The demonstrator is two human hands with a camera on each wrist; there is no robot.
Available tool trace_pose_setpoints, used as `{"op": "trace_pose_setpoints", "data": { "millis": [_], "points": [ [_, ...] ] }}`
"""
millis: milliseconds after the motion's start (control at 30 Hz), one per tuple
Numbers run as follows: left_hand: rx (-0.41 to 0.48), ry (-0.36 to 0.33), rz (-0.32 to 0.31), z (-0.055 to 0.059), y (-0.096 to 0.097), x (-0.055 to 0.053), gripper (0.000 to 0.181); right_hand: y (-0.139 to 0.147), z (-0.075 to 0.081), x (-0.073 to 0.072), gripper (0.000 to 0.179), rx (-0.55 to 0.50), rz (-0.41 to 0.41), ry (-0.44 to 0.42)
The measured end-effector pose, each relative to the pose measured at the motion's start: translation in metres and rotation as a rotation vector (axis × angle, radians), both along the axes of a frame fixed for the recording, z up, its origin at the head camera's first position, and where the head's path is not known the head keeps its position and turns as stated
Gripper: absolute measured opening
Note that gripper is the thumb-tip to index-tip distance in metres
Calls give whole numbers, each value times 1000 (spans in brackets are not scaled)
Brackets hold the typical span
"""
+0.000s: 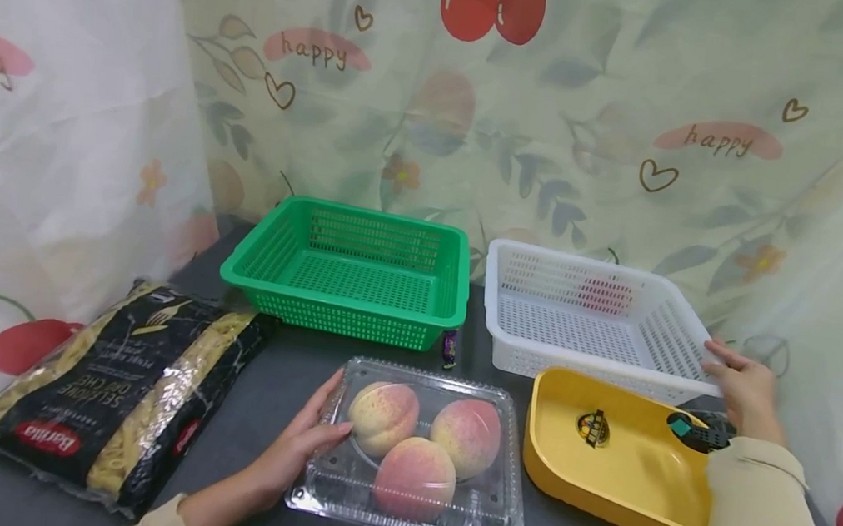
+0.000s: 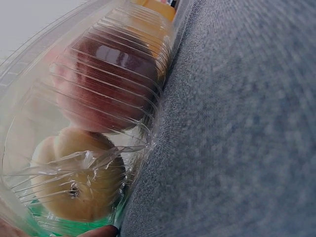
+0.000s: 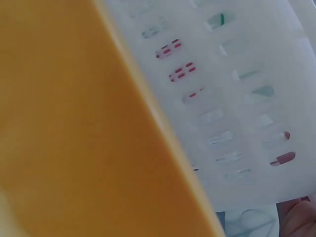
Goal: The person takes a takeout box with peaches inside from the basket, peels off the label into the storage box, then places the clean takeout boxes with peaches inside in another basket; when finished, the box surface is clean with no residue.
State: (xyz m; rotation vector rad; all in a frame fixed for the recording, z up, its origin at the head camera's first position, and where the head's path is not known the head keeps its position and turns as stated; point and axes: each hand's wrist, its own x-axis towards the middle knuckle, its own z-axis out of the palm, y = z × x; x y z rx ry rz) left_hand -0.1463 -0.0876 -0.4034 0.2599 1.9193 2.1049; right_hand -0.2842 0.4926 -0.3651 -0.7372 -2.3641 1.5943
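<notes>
In the head view my left hand (image 1: 278, 461) holds the left side of a clear plastic clamshell box (image 1: 485, 515), thumb on the lid and fingers along the edge. Inside lie three peaches (image 1: 415, 478), pink and yellow. Close up, the left wrist view has the ribbed box wall with a peach (image 2: 81, 190) behind it. Out to the right, my right hand (image 1: 744, 396) grips the right front corner of a white plastic basket (image 1: 566, 330), whose right end looks slightly raised. The right wrist view catches the basket's slotted wall (image 3: 207, 98) and part of the hand at lower right.
A green basket (image 1: 359, 283) stands at back left, with a small purple wrapped item (image 1: 449, 349) beside it. A yellow tray (image 1: 599, 471) sits under my right forearm, before the white basket. At left lies a pasta bag (image 1: 105, 386). Printed curtains (image 1: 373, 125) surround the dark table.
</notes>
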Motion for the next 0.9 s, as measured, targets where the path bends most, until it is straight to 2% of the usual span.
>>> {"op": "trace_pose_setpoints", "data": {
  "millis": [167,267,400,567,800,900],
  "points": [
    [1,-7,4,1,1,0,77,6,-4,-4,47,-65,-6,11],
    [31,-48,0,3,1,1,76,0,2,0,49,-67,-11,-10],
    [94,-142,-21,8,2,6,82,-11,13,8,53,-99,-7,-5],
    [117,-181,-32,14,4,12,85,-19,18,16,53,-107,-6,7],
    [88,-173,112,18,13,21,75,-21,16,15,53,-119,-1,23],
    [103,-163,143,18,14,23,75,-22,15,15,52,-128,-2,26]
  ]
}}
